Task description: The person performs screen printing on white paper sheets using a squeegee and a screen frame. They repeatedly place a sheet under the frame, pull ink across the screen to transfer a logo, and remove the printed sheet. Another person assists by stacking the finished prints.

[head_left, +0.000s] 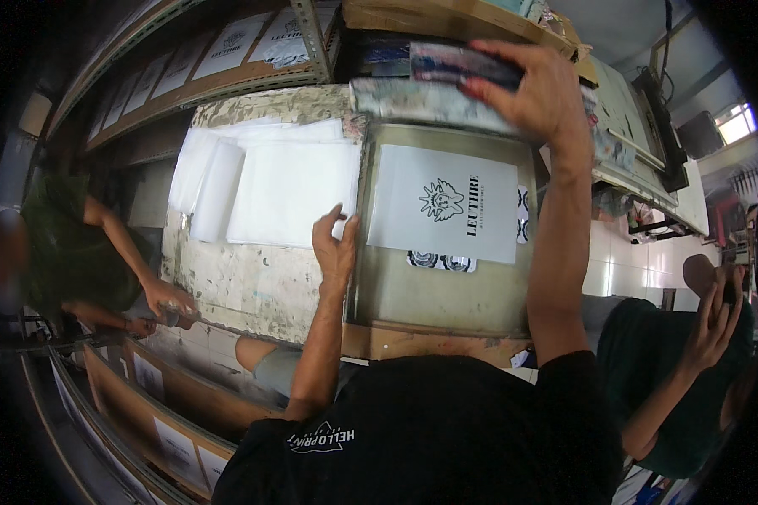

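My right hand (543,93) reaches to the back, its fingers and thumb closed round a dark, ink-stained block (438,64). The block sits just above a paint-smeared pale ledge (421,103); whether they touch I cannot tell. My left hand (335,240) is at the right edge of a stack of blank white sheets (290,194), thumb and forefinger apart, nothing seen in it. To its right, a white sheet printed with a black emblem and lettering (442,202) lies in a shallow framed bed (446,299). Black-and-white round-patterned pieces (442,261) show from under that sheet.
A stained worktable (236,290) carries the sheets. Racks with printed sheets stand at the upper left (177,71) and lower left (156,404). A person in green (84,244) stands at the left, another in dark green (674,362) at the right. More benches are at the upper right.
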Demonstrator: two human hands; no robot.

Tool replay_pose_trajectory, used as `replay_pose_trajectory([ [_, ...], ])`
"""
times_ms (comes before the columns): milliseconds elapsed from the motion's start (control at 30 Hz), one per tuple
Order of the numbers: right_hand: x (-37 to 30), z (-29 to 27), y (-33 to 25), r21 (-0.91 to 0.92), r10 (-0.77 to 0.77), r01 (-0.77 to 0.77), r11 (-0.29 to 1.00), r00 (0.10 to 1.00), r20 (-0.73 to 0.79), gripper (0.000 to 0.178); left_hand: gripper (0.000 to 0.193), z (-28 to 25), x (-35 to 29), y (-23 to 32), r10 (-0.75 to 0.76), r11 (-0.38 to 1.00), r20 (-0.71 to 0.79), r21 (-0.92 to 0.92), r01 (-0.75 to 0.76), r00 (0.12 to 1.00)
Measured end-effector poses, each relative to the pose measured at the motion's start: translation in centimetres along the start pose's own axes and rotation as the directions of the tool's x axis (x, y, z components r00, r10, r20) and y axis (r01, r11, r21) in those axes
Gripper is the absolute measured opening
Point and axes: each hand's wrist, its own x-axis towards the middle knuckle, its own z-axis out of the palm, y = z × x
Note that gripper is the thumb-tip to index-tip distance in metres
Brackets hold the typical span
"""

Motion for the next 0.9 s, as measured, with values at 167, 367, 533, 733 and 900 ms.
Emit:
replay_pose_trajectory([
  [167,4.0,0.2,2.0,0.007,-0.072,0.073,0.997,0.997,-0.019,0.053,0.048,1.0,-3.4,-7.0,0.097,0.932,0.031,0.349,-0.101,0.995],
  [367,4.5,-1.4,0.6,0.104,0.062,-0.066,0.992,0.997,0.049,0.055,0.040,4.1,-4.3,-4.0,0.167,0.841,0.031,0.518,-0.158,0.986],
  [533,4.5,-1.2,0.8,0.095,0.079,-0.084,0.992,0.995,0.052,0.055,0.034,4.5,-4.4,-4.8,0.188,0.864,-0.020,0.478,-0.155,0.982],
  [733,4.4,-1.5,0.3,0.112,0.112,-0.121,0.986,0.990,0.086,0.056,0.028,5.0,-4.3,-4.8,0.148,0.874,-0.022,0.470,-0.121,0.989],
  [900,4.5,-1.7,0.1,0.095,0.120,-0.130,0.987,0.987,0.108,0.057,0.028,5.2,-4.3,-4.6,0.094,0.867,-0.010,0.491,-0.077,0.996],
])
